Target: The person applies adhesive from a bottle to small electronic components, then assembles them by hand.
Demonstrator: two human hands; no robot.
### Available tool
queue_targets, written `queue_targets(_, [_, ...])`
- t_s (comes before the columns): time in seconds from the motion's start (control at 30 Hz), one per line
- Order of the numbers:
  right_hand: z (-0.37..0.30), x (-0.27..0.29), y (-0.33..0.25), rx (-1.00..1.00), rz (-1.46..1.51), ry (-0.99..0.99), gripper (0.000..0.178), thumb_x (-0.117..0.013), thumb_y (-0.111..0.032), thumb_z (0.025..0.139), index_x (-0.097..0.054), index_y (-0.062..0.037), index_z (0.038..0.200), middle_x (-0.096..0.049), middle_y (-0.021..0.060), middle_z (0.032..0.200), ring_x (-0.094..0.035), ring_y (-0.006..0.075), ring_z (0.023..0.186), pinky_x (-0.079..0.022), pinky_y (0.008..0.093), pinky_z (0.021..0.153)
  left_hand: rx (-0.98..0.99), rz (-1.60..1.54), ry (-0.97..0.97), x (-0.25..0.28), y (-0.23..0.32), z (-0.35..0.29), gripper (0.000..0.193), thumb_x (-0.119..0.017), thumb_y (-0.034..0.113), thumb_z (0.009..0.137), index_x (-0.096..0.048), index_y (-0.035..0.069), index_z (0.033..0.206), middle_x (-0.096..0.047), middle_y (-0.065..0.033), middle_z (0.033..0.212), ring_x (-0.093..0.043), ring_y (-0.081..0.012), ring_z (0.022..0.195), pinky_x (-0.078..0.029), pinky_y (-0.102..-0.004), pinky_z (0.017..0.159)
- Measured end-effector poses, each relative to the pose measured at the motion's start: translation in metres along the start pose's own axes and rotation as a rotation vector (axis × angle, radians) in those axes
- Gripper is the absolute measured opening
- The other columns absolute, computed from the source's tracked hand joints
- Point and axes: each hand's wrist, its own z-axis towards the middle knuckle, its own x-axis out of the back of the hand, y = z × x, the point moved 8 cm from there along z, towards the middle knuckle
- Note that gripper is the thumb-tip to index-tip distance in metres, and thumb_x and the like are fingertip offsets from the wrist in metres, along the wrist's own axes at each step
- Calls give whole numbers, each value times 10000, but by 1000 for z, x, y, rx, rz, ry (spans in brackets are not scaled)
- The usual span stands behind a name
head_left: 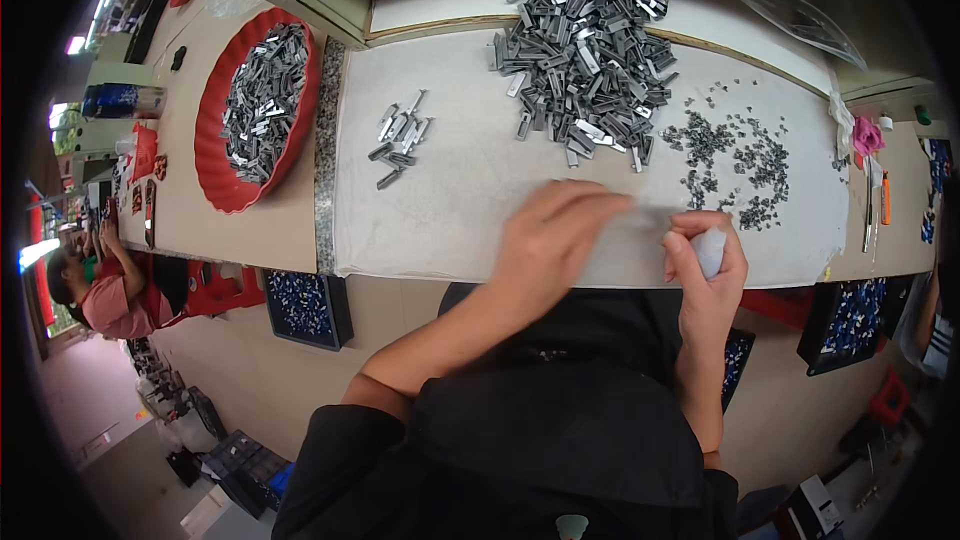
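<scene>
**Hands at the near edge of a white work surface**

With the surface as dial, the left hand, blurred, hung near 6 o'clock, its forearm slanting toward 2, its fingers extended toward 3; whether they held anything could not be told. The right hand, at 4, rose from a nearly upright forearm, fingers curled round a pale, rounded object. Grey channel-shaped pieces were heaped at 12, a smaller group lay at 9, and tiny dark bits were scattered at 3.
</scene>
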Motion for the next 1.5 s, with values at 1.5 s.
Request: queue_targets(1.5, [-22,65,-20,176,143,43,393,-541,-12,777,-449,48,1154,-466,147,1017,-549,188,789,-500,255,601,493,-782,-276,-58,-11,8,283,-532,-73,794,-512,-47,1075,-612,-137,890,-611,-174,789,-496,-261,747])
